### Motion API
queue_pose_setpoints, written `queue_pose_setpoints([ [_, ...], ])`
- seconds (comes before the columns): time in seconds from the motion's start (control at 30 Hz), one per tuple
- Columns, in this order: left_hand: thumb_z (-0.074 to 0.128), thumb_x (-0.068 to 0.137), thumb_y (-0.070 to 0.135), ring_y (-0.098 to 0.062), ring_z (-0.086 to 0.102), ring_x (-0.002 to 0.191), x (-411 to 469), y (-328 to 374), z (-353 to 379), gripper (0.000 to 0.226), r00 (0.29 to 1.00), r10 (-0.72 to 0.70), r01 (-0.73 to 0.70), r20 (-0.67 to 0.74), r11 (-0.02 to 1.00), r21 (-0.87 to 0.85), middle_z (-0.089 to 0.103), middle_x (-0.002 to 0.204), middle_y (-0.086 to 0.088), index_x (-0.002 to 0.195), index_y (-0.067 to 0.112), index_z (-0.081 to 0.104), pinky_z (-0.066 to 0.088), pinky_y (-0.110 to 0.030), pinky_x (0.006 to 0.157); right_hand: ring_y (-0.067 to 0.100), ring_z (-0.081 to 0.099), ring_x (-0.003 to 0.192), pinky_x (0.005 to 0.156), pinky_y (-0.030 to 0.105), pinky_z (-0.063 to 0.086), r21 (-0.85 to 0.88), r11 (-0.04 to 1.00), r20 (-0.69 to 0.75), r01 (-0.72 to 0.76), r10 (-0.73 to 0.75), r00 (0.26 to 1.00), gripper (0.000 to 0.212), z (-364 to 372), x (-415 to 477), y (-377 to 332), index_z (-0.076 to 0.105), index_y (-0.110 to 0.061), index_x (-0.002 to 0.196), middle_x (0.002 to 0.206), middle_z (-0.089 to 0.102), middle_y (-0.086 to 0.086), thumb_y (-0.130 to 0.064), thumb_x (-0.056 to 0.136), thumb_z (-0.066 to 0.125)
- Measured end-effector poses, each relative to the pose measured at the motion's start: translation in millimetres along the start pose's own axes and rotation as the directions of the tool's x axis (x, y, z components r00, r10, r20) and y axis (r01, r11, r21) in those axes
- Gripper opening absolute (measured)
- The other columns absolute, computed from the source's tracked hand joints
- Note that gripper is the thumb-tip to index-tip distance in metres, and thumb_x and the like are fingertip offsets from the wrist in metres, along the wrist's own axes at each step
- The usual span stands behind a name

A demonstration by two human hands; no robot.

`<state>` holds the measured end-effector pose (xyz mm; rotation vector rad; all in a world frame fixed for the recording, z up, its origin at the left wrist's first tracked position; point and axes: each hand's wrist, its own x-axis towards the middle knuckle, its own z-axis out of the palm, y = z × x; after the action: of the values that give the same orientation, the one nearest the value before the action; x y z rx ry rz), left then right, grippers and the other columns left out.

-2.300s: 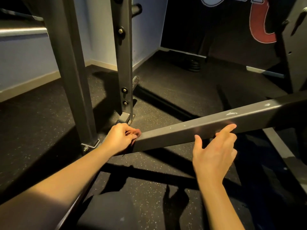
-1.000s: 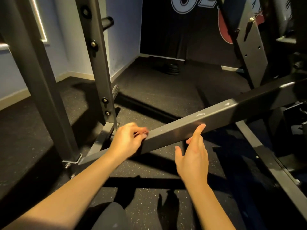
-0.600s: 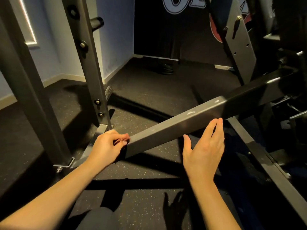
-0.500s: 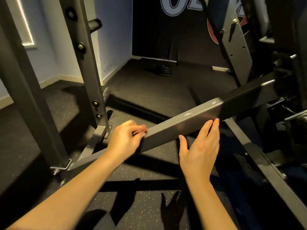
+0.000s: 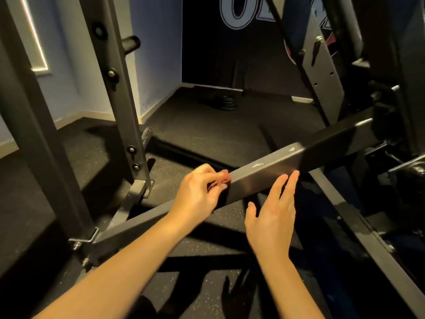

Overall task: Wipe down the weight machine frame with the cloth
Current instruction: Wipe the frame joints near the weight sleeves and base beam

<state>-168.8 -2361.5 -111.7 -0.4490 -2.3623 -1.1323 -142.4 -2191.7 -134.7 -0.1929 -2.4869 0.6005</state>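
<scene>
Centre, near: left hand curls on dark cloth, barely visible, against slanted frame bar; right hand flat-fingered, empty, beside bar's near face. Likely risk: cloth slips; bare fingers smear steel.

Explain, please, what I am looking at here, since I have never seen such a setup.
This is one view from a camera worn on a person's head, looking down at their bare hands. The left hand grips a dark cloth, mostly hidden under its fingers, against a slanted grey bar of a weight machine. The right hand is open and holds nothing, its fingertips at the bar's lower edge. Around them grey uprights stand on a dark rubber floor.
</scene>
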Motion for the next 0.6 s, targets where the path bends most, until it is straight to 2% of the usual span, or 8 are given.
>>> queue_pose_setpoints([
  [0.07,0.072,0.093,0.011,-0.001,0.063,0.093,-1.9,-11.1,-7.9,0.030,0.999,-0.047,0.047,0.000,0.999,0.017,0.068,0.097,0.009,0.121,0.022,0.076,0.046,-0.010,0.085,0.031,0.021,0.154,0.121,0.046,0.029,-0.017,1.000,0.019,0.020,-0.020,1.000,0.103,-3.0,0.2,5.5,0.005,-0.009,0.162,0.170,-0.018,0.004,-0.024,0.089,0.076],
  [0.13,0.072,0.094,0.017,-0.002,0.060,0.087,-4.9,-34.8,-24.7,0.026,0.980,-0.197,0.193,0.017,0.971,0.139,0.066,0.094,0.011,0.118,0.024,0.078,0.047,-0.018,0.082,0.029,0.017,0.156,0.121,0.045,0.026,-0.016,0.999,0.034,0.034,-0.034,0.999,0.101,-6.8,0.6,9.2,0.006,-0.010,0.163,0.170,-0.018,0.003,-0.025,0.090,0.075],
  [0.2,0.073,0.094,0.022,-0.007,0.061,0.089,-6.6,-39.8,-32.0,0.023,0.968,-0.246,0.228,0.052,0.947,0.228,0.064,0.092,0.013,0.117,0.023,0.078,0.044,-0.022,0.080,0.029,0.016,0.156,0.122,0.044,0.024,0.001,1.000,0.045,0.023,-0.023,0.999,0.100,-8.8,0.1,7.6,0.006,-0.010,0.163,0.170,-0.018,0.002,-0.024,0.091,0.074],
  [0.23,0.074,0.093,0.023,-0.009,0.062,0.089,-6.2,-32.4,-30.6,0.023,0.977,-0.200,0.180,0.068,0.958,0.225,0.063,0.090,0.013,0.116,0.022,0.079,0.044,-0.020,0.079,0.029,0.016,0.156,0.122,0.044,0.024,0.015,1.000,0.054,0.018,-0.019,0.998,0.099,-9.7,-0.8,5.5,0.006,-0.010,0.163,0.170,-0.018,0.002,-0.024,0.091,0.073],
  [0.3,0.075,0.092,0.021,-0.001,0.059,0.084,-3.0,-10.1,-19.4,0.024,0.994,-0.073,0.059,0.085,0.986,0.159,0.062,0.089,0.014,0.116,0.022,0.078,0.040,-0.008,0.076,0.029,0.015,0.156,0.122,0.044,0.024,0.038,0.999,0.063,0.012,-0.015,0.998,0.099,-9.2,-0.9,3.2,0.005,-0.010,0.163,0.170,-0.019,0.002,-0.023,0.092,0.073],
  [0.37,0.074,0.093,0.021,0.002,0.057,0.080,15.4,-0.6,-9.3,0.023,0.997,-0.060,0.053,0.051,0.992,0.116,0.062,0.088,0.015,0.115,0.022,0.078,0.038,-0.005,0.072,0.028,0.016,0.156,0.122,0.044,0.024,0.038,0.999,0.074,0.002,-0.005,0.997,0.099,-9.3,-0.6,1.8,0.005,-0.010,0.163,0.169,-0.021,0.001,-0.023,0.092,0.072],
  [0.47,0.072,0.094,0.029,-0.005,0.060,0.085,42.4,1.6,-0.7,0.019,0.984,-0.177,0.172,0.029,0.976,0.136,0.063,0.090,0.012,0.111,0.024,0.080,0.042,-0.019,0.073,0.027,0.017,0.156,0.121,0.042,0.023,0.032,0.999,0.068,0.008,-0.010,0.998,0.099,-11.5,-1.7,6.4,0.005,-0.012,0.163,0.169,-0.022,0.000,-0.025,0.092,0.073],
  [0.6,0.072,0.094,0.028,-0.008,0.061,0.088,37.0,27.2,11.1,0.023,1.000,-0.017,0.013,0.022,0.990,0.139,0.064,0.092,0.011,0.116,0.024,0.078,0.052,-0.029,0.081,0.022,0.015,0.157,0.123,0.042,0.030,0.080,0.996,0.066,0.031,-0.036,0.997,0.098,-15.0,-2.7,10.2,0.001,-0.014,0.163,0.167,-0.029,-0.006,-0.034,0.095,0.069],
])
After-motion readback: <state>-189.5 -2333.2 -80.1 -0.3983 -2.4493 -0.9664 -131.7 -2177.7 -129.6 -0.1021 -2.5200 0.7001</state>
